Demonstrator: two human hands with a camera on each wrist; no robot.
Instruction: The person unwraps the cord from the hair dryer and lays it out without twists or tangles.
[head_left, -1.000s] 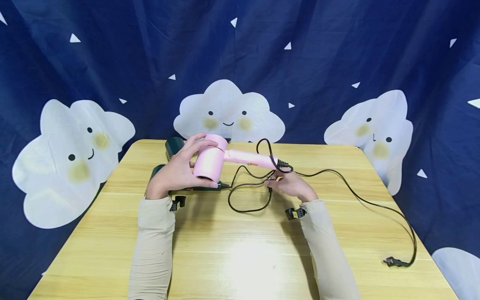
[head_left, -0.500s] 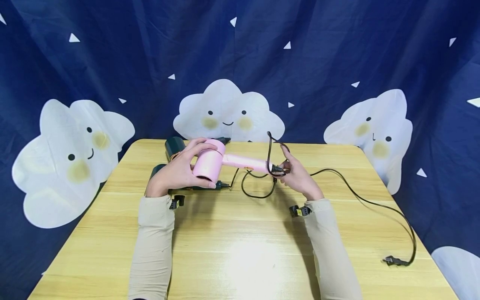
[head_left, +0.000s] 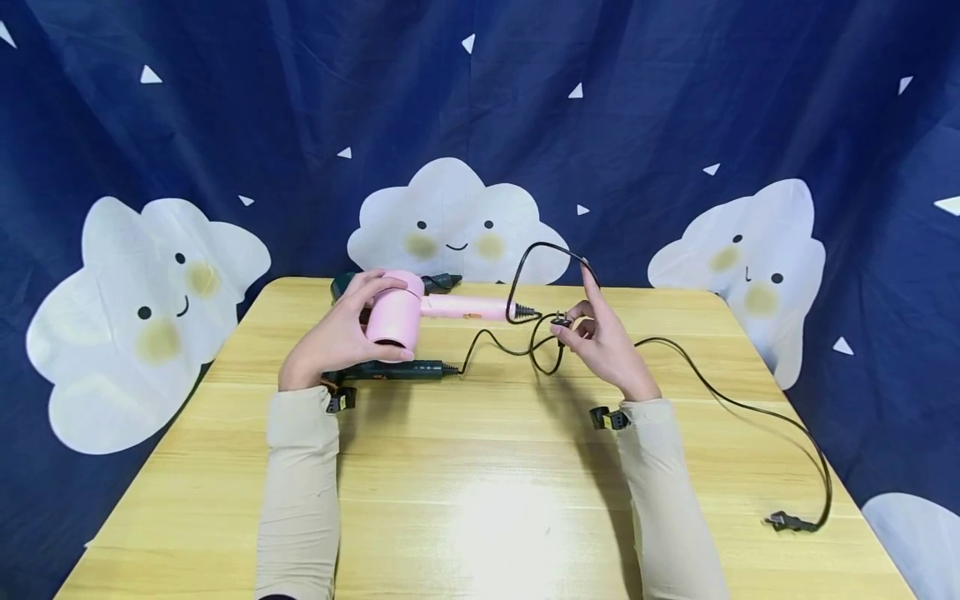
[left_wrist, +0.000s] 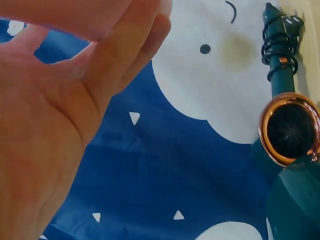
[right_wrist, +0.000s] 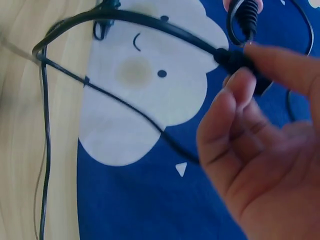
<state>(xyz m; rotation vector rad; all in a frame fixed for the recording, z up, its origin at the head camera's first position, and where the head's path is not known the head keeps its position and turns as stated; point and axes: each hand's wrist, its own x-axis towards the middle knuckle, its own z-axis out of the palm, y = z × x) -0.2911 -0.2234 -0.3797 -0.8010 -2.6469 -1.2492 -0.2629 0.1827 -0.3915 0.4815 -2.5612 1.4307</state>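
Observation:
My left hand (head_left: 335, 337) grips the barrel of a pink hair dryer (head_left: 395, 315), held above the table with its handle pointing right. In the left wrist view, part of the dryer's pink body (left_wrist: 65, 12) shows at the top. Between thumb and fingers, my right hand (head_left: 609, 346) pinches a black plug (head_left: 560, 322), prongs upward; the right wrist view shows this plug (right_wrist: 232, 60) too. A black cord loop (head_left: 536, 245) rises from the pink handle's end to my raised right index finger. Below the pink dryer lies a dark green hair dryer (head_left: 408, 370), partly hidden by my left hand.
Behind lies another dark green hair dryer (left_wrist: 284, 80), its cord wound round the handle. A black cord (head_left: 720, 396) runs across the wooden table (head_left: 480, 467) to a plug (head_left: 791, 522) at the right. A blue cloud-patterned curtain (head_left: 480, 100) hangs behind.
My left hand and the pink dryer have shifted left. The right hand has moved slightly right and raised the plug, its index finger now extended up against the cord loop.

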